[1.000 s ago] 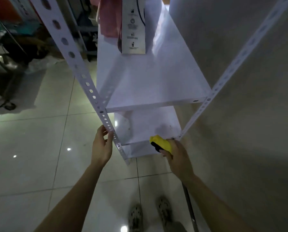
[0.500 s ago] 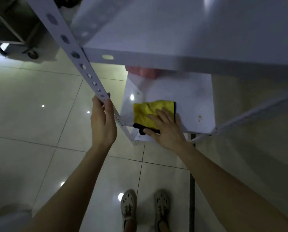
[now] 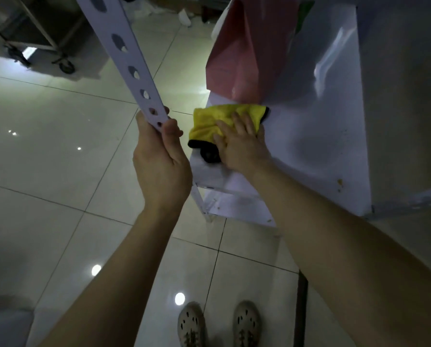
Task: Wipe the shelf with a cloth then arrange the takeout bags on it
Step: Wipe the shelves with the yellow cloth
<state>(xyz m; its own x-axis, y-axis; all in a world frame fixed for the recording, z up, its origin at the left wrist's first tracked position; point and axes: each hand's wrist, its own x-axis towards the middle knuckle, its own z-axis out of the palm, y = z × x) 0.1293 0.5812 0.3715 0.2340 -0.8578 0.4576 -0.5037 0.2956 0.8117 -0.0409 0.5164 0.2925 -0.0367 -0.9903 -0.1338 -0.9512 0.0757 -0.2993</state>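
A yellow cloth [image 3: 214, 121] with a black edge lies on the low white shelf [image 3: 317, 151], near its left front corner. My right hand [image 3: 242, 144] presses flat on the cloth, fingers spread. My left hand [image 3: 159, 156] grips the perforated white upright post [image 3: 124, 53] of the rack. A pink takeout bag [image 3: 244, 53] stands on the same shelf just behind the cloth. A few small crumbs show on the shelf's right front part.
A grey wall runs along the right of the rack. Glossy floor tiles [image 3: 59, 171] spread to the left. A wheeled metal cart [image 3: 34, 43] stands at the back left. My feet in perforated clogs [image 3: 219, 324] are below the shelf front.
My right hand brought the bunched cloth onto the low shelf, flattened it and slid it left toward the corner. The view dropped below the upper shelf. My left hand kept its grip on the post.
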